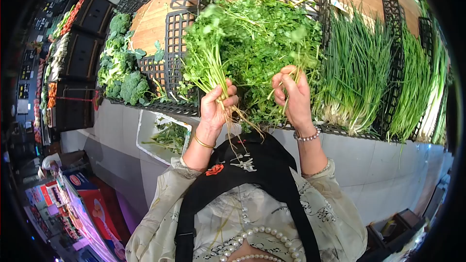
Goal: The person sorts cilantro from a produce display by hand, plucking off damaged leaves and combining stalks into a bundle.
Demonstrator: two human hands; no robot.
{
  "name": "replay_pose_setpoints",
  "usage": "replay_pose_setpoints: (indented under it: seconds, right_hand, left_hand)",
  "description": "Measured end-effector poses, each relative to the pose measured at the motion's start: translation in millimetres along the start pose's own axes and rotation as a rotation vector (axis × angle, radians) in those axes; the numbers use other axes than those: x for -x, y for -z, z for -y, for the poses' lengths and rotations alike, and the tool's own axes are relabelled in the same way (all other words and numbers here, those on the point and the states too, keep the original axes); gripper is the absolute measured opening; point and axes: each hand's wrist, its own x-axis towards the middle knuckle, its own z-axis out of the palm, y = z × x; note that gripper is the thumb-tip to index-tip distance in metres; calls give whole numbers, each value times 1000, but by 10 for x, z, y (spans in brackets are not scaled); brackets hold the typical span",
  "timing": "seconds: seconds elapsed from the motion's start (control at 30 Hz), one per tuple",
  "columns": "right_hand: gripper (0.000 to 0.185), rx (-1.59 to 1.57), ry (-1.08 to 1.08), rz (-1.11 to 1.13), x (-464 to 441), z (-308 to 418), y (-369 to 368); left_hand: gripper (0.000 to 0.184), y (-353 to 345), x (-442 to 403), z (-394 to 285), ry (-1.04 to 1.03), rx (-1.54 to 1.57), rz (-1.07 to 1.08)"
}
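Note:
My left hand (218,106) is closed round the stems of a bunch of cilantro (212,65), leaves up, with pale stringy roots hanging below the fist. To its right, my right hand (294,93) pinches a few thin cilantro sprigs (302,58) between thumb and fingers; their leafy tops are slightly blurred. Both hands are raised in front of a large heap of loose cilantro (259,43). More of the herb, with roots showing, lies at the top behind a black crate edge.
Broccoli (134,87) stands left beside a black plastic crate (177,34). Green onions (357,63) and other long greens fill the right, split by black dividers (392,63). A white foam box (167,133) with leafy trimmings stands on the tiled floor (354,160).

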Motion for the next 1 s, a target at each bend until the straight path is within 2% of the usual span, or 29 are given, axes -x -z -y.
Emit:
replay_pose_setpoints:
  seconds: [0.17,0.33,0.43,0.47,0.57,0.63,0.67,0.7,0.87,0.9,0.93,0.97,1.0]
  right_hand:
    - [14,120,-89,184,-97,-156,-225]
    - [16,161,-104,287,-93,-322,-709]
    - [18,182,-67,373,-15,-461,-1034]
    - [19,203,-43,402,15,-556,-1132]
    - [22,375,-6,532,177,-858,-1547]
    - [22,429,-47,698,267,-1196,-1816]
    - [21,410,-94,715,371,-1386,-2024]
    - [21,441,-242,744,433,-1573,-2241]
    - [22,695,-372,1103,782,-2815,-3389]
    - [26,884,-193,1142,801,-3187,-3594]
    - [38,860,24,1130,756,-3949,-3640]
    - [52,971,-14,1141,768,-4490,-3790]
    - [58,1193,105,1178,766,-5170,-3787]
  left_hand:
    - [30,-33,230,-105,-102,-87,49]
    - [46,-117,708,-277,-220,-253,133]
    - [46,-92,1107,-546,-317,-340,216]
    - [41,-115,1305,-614,-430,-461,93]
    - [35,-123,2057,-964,-629,-487,-33]
    - [34,-44,2647,-1273,-667,-523,71]
    - [34,33,2972,-1374,-745,-505,43]
    - [34,106,3293,-1466,-816,-506,-10]
    - [30,363,4546,-1583,-1096,-534,-291]
    - [31,470,4744,-1575,-1133,-508,-343]
    - [31,635,4919,-1552,-1167,-481,-391]
    - [31,733,5057,-1523,-1195,-454,-436]
    - [29,726,5130,-1480,-1234,-409,-493]
